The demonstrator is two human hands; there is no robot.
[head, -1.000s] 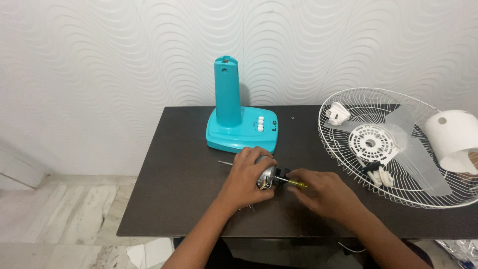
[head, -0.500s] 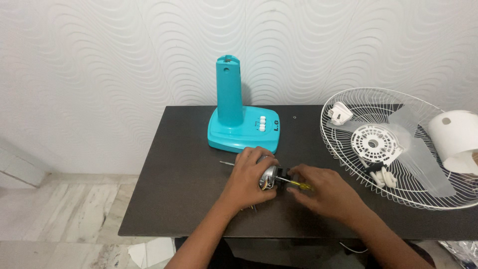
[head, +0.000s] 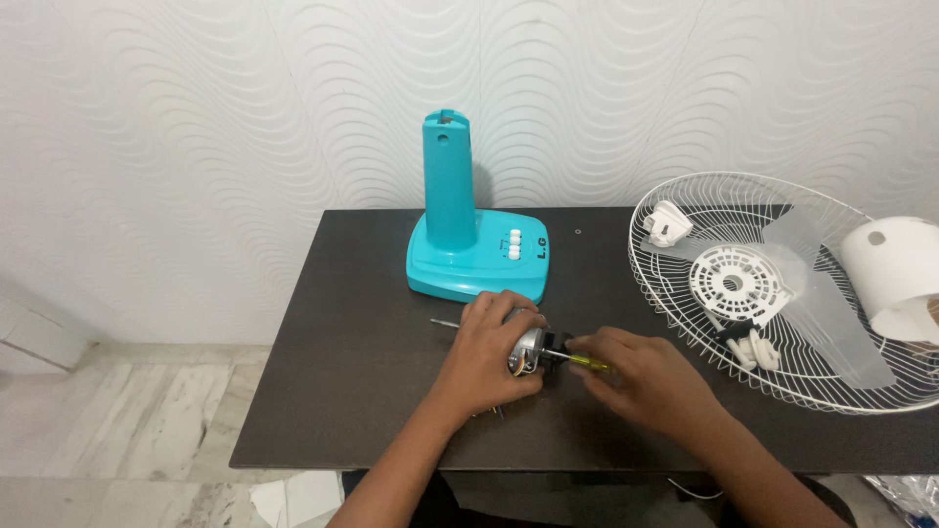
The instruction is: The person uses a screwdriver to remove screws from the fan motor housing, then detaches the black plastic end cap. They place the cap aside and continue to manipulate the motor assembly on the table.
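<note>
motor (head: 526, 350) (silver, shaft out) gripped by left hand (head: 486, 352); right hand (head: 641, 376) pinching yellow screwdriver (head: 583, 361) w/ tip at it.

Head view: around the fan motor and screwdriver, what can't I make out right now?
- Fan motor: mostly covered by the left hand; only its metal end shows.
- Screwdriver: the handle lies under the right hand, and the tip is too small to tell where it touches.
- White cylindrical cover: cut off by the right edge.
- Fan guard: its lower right rim runs off the frame.
</note>
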